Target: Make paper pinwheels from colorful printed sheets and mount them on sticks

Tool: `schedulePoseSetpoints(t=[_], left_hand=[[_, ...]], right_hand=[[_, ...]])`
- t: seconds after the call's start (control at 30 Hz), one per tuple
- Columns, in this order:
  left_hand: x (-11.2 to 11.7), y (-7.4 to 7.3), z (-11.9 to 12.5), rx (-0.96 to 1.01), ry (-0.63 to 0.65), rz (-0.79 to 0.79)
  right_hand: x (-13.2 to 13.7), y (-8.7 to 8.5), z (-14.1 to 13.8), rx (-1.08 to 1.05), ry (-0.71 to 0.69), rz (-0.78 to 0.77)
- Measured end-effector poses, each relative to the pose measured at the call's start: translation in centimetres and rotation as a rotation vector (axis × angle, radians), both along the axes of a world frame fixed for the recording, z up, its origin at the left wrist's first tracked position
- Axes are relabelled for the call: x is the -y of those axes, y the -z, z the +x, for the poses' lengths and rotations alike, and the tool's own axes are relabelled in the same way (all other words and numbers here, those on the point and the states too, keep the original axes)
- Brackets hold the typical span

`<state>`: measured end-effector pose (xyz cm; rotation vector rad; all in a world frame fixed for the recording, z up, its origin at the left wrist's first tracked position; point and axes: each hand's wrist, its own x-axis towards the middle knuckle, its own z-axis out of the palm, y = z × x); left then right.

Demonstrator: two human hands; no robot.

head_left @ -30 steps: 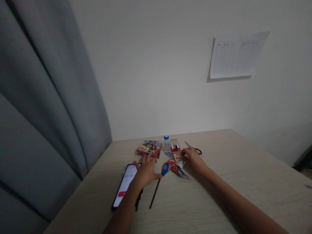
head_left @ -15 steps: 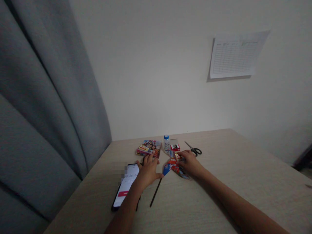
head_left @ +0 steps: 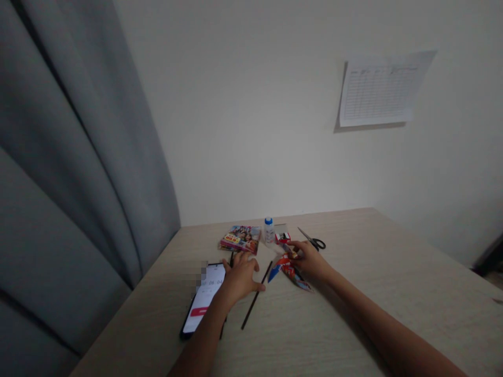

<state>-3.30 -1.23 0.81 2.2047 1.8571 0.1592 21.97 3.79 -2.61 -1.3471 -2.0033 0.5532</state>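
A colourful printed paper pinwheel [head_left: 280, 262] with folded blades is pinched in the fingers of my right hand [head_left: 308, 259]. My left hand [head_left: 241, 275] is open, palm down, with its thumb and fingers spread. Its thumb tip is beside a thin dark stick [head_left: 251, 309] lying slanted on the table. A second dark stick [head_left: 222, 329] is mostly hidden beneath my left hand and forearm. Left of that hand lies a phone [head_left: 200, 303] with a timer on its lit screen.
Behind my hands are a stack of printed paper [head_left: 239, 238], a blue-capped bottle [head_left: 269, 230] and a small red box [head_left: 282, 237]. Scissors [head_left: 316, 242] lie beyond my right hand. A curtain [head_left: 98, 157] hangs at the left; the wall holds a paper sheet [head_left: 379, 94].
My right hand has drawn the pinwheel slightly right, away from my left hand. The upper end of the slanted stick now shows. My left hand has barely moved.
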Motion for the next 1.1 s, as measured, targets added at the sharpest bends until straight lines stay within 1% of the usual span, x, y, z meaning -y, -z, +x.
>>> schedulePoseSetpoints(t=[0.17, 0.27, 0.37, 0.5, 0.63, 0.73, 0.8, 0.87, 0.97, 1.1], left_hand=[[0.1, 0.1, 0.2, -0.004, -0.030, 0.062], [0.2, 0.0, 0.4, -0.011, -0.070, 0.103], [0.4, -0.2, 0.6, -0.026, -0.087, 0.103], [0.2, -0.2, 0.7, -0.048, -0.113, 0.076], [-0.3, 0.7, 0.7, -0.062, -0.148, 0.114], [-0.6, 1.5, 0.7, -0.052, -0.170, 0.135], [-0.6, 1.8, 0.8, -0.049, -0.186, 0.142], [-0.5, 1.7, 1.0, -0.055, -0.202, 0.147], [-0.1, 1.1, 1.5, -0.058, -0.225, 0.132], [0.2, 0.5, 1.9, -0.027, -0.232, 0.106]], right_hand=[[-0.5, 0.0, 0.4, 0.093, -0.008, 0.087], [-0.4, -0.1, 0.5, 0.067, 0.020, 0.160], [0.0, -0.5, 0.4, 0.062, 0.034, 0.207], [0.5, -0.9, 0.2, 0.096, 0.011, 0.206], [0.6, -1.0, 0.1, 0.084, -0.033, 0.208], [0.4, -0.7, 0.1, 0.078, -0.039, 0.218], [0.2, -0.4, 0.2, 0.073, -0.047, 0.219], [0.0, -0.1, 0.3, 0.063, -0.053, 0.210], [-0.2, 0.2, 0.4, 0.045, -0.065, 0.198], [-0.2, 0.2, 0.4, 0.031, -0.074, 0.182]])
